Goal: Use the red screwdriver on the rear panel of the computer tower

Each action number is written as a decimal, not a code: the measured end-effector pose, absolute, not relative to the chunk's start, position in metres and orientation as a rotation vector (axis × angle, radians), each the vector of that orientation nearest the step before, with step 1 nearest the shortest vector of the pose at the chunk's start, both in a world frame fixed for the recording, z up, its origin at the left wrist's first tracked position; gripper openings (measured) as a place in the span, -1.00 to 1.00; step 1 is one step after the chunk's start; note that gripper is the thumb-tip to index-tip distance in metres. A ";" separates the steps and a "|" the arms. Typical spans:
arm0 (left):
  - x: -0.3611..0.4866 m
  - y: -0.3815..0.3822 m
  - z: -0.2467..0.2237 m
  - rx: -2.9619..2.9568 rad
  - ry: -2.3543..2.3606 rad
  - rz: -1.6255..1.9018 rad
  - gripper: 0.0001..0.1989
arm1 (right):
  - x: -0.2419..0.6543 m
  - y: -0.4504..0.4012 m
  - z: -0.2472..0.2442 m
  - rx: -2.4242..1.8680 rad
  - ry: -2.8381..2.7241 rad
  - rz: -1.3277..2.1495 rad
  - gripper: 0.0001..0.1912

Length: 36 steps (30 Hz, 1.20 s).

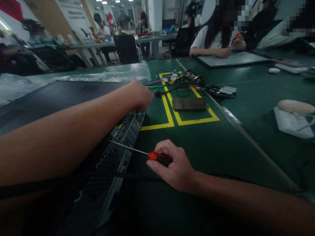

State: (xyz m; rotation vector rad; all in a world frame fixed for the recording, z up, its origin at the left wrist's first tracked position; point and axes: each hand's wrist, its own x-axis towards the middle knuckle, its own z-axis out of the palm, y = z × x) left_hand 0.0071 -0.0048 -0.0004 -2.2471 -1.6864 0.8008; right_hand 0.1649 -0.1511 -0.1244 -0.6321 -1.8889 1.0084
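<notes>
A black computer case (pixel 49 96) lies on its side at the left, its metal rear panel (pixel 129 129) facing right. My right hand (pixel 176 164) is wrapped round the red and black handle of a screwdriver (pixel 159 158). The long thin shaft points left, and its tip reaches the rear panel beside a slotted section. My left hand (pixel 141 95) reaches across the case to the far corner of the rear panel, above a round fan grille (pixel 139 116). Its fingers are hidden behind the back of the hand, so I cannot see what they do.
Tangled cables (pixel 187 80) lie on the green table (pixel 197 147) beyond the case, near yellow tape rectangles (pixel 169 114). A white holder (pixel 292 123) stands at right. Clear plastic wrap (pixel 133 72) lies behind the case. Across the table a person (pixel 219 42) works over a flat panel (pixel 233 60).
</notes>
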 end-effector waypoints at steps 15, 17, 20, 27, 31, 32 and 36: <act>0.009 -0.006 0.001 -2.203 -1.616 0.894 -0.52 | 0.164 -0.151 -0.123 -0.643 -1.887 1.003 -0.79; 0.009 -0.006 0.001 -2.204 -1.580 0.910 -0.51 | 0.164 -0.151 -0.123 -0.630 -1.891 0.999 -0.79; 0.008 -0.005 0.000 -2.209 -1.619 0.892 -0.52 | 0.165 -0.151 -0.122 -0.639 -1.893 0.991 -0.74; 0.007 -0.001 -0.002 -2.180 -1.613 0.923 -0.52 | 0.166 -0.151 -0.122 -0.634 -1.876 1.040 -0.78; 0.006 -0.001 -0.003 -2.177 -1.594 0.934 -0.51 | 0.166 -0.150 -0.122 -0.623 -1.878 1.011 -0.78; 0.005 0.000 -0.003 -2.179 -1.605 0.923 -0.50 | 0.166 -0.150 -0.123 -0.623 -1.879 1.009 -0.75; 0.004 0.000 -0.004 -2.225 -1.678 0.821 -0.49 | 0.165 -0.151 -0.124 -0.635 -1.878 1.011 -0.71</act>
